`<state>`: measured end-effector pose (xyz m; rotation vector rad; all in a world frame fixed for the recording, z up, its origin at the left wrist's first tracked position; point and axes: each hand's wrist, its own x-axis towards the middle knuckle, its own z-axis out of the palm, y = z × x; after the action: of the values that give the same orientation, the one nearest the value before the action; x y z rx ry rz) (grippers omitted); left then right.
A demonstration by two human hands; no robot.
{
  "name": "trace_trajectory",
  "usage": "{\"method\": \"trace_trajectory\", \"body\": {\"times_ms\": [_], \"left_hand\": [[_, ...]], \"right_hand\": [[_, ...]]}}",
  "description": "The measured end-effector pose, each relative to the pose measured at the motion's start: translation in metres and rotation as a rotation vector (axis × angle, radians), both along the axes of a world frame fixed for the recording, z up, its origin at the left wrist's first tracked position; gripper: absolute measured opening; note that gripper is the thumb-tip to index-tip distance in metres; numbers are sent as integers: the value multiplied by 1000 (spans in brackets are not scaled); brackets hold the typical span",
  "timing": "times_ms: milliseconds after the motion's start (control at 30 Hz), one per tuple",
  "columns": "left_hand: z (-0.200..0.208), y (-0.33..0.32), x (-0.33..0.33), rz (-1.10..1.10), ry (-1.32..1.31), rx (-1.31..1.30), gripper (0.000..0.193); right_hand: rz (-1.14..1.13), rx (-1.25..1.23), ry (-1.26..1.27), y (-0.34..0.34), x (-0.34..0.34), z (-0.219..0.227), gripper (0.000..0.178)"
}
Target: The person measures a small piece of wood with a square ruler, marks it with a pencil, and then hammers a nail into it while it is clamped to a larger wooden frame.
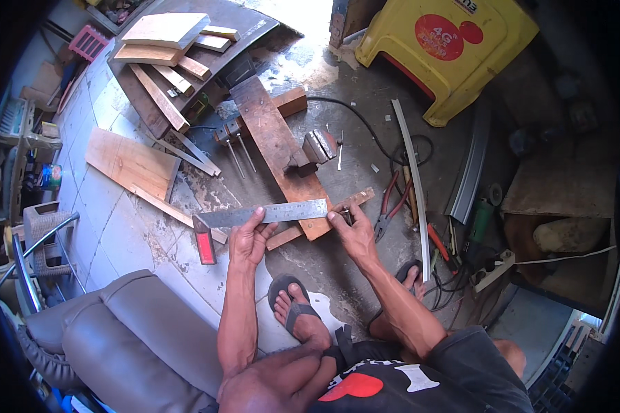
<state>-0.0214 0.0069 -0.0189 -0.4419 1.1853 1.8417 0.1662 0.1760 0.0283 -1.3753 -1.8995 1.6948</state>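
A try square with a long steel blade (293,210) and a red handle (204,246) is held level above the floor, its handle at the left. My left hand (248,237) is closed on the blade near the handle, thumb on top. At the blade's far right end is my right hand (355,234), fingers curled, thumb by the blade's tip. A small dark thing shows between its fingers, too hidden to name. Beneath the blade lies a low wooden bench plank (275,131) with a small metal vise (318,148) on it.
Cut boards (162,31) are stacked on a dark table at the back left. A wide board (131,162) lies on the tiles. Pliers (386,213), a green grinder (482,220) and cables lie right. A yellow stool (455,48) stands back right, a grey padded seat (131,330) near left.
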Motion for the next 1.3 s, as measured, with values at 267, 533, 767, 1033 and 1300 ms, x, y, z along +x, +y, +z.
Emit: {"method": "trace_trajectory", "body": {"times_ms": [267,533,767,1033,1300], "left_hand": [[4,3,2,7,12,-13,25],[4,4,3,-10,13,-11,24],[3,5,3,8,-7,-5,22],[0,4,5,37,13,38,26],[8,9,7,41,10,25,21]], "right_hand": [[-3,-1,4,0,1,-3,27],[1,7,2,1,1,-2,26],[-9,6,-32,1,-2,1,29],[-33,29,-53,1,-4,-3,35],[-20,20,-74,2,-3,-3,37]]}}
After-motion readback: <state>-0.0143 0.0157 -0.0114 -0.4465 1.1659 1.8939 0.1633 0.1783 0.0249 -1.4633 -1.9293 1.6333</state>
